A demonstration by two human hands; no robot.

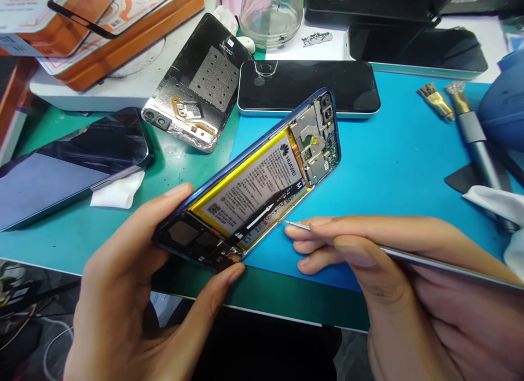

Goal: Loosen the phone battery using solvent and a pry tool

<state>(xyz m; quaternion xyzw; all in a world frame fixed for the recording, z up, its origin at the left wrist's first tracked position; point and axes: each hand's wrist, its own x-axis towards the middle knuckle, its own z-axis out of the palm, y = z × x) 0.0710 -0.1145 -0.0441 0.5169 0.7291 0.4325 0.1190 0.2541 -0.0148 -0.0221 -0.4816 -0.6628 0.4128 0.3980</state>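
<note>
Left hand (135, 293) is gripping the opened phone (254, 179) by its lower end, tilted above the counter (401, 168); right hand (393, 266), right of the phone, is pinching tweezers (409, 255) near its battery (249, 192).

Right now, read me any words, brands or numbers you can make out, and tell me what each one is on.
"HUAWEI", with a logo beside it: on the battery of the opened phone held in the left hand.
Fine print on the battery label: too small to read.
Print on the orange boxes at top left: too blurred to read.
The metal tool in the right hand shows no text.
</note>
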